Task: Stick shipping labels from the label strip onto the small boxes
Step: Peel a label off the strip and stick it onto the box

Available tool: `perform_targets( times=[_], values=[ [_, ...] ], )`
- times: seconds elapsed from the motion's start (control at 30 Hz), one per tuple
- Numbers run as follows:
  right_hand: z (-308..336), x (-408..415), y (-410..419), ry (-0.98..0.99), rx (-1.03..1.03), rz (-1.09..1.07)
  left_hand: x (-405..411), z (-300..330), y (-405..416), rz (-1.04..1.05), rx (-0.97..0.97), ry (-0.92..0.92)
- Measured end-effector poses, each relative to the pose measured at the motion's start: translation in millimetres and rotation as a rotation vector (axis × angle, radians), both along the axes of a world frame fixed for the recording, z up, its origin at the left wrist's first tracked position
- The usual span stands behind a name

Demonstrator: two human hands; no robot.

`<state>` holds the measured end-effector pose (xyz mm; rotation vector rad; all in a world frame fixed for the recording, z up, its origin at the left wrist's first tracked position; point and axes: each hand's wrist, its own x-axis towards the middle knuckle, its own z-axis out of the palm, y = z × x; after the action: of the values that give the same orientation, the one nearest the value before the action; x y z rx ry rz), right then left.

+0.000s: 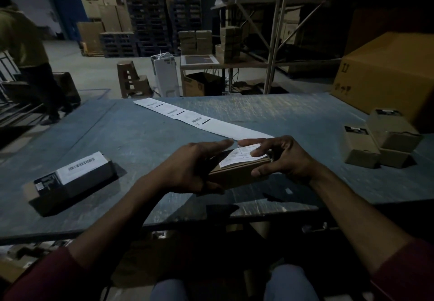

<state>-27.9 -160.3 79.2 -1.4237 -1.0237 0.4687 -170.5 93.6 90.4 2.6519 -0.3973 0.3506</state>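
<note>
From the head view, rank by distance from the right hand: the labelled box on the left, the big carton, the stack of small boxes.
1. stack of small boxes, just right of the right hand
2. big carton, far right corner
3. labelled box on the left, left near edge

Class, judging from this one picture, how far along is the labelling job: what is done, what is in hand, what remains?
Done: one labelled box lies at the table's left. In hand: the left hand holds a small box while the right hand presses a label onto it. Left: the unlabelled boxes stacked at right, and the label strip still carrying labels.
</note>
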Motion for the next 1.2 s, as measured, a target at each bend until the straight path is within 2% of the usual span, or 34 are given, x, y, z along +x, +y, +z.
perform_targets(
  times=[0.07,0.13,0.37,0.43,0.53,0.73,0.83,0.97,1.07,1.1,1.2],
  values=[
    [-1,-1,0,-0.005,0.008,0.013,0,2,-4,-0.035,0.104,-0.010],
    [-2,-1,0,-0.007,0.015,0.025,0,4,-5,-0.121,0.124,-0.014],
    [-5,-5,-1,0.085,0.100,0.028,4,-1,2,-0.266,-0.017,-0.043],
    [-4,-5,-1,0.087,0.119,0.033,4,-5,3,-0.243,-0.119,-0.066],
    [-2,-5,0,0.065,0.124,0.051,6,-1,-1,-0.158,-0.016,-0.255],
    [6,-1,-6,-0.046,0.053,-0.030,2,8,-17,-0.193,0.097,-0.086],
    [2,-3,-6,-0.087,0.036,-0.015,1,7,-13,-0.261,0.071,-0.080],
    [-2,-5,-4,-0.040,0.103,-0.034,4,1,-12,-0.191,0.007,-0.189],
    [-1,-5,-2,-0.040,0.133,-0.039,3,6,-16,-0.216,-0.150,-0.244],
    [0,-5,0,-0.047,0.148,-0.036,4,8,-18,-0.215,-0.150,-0.235],
    [0,-5,4,-0.049,0.152,-0.028,12,5,-23,-0.151,0.052,-0.204]
  ],
)
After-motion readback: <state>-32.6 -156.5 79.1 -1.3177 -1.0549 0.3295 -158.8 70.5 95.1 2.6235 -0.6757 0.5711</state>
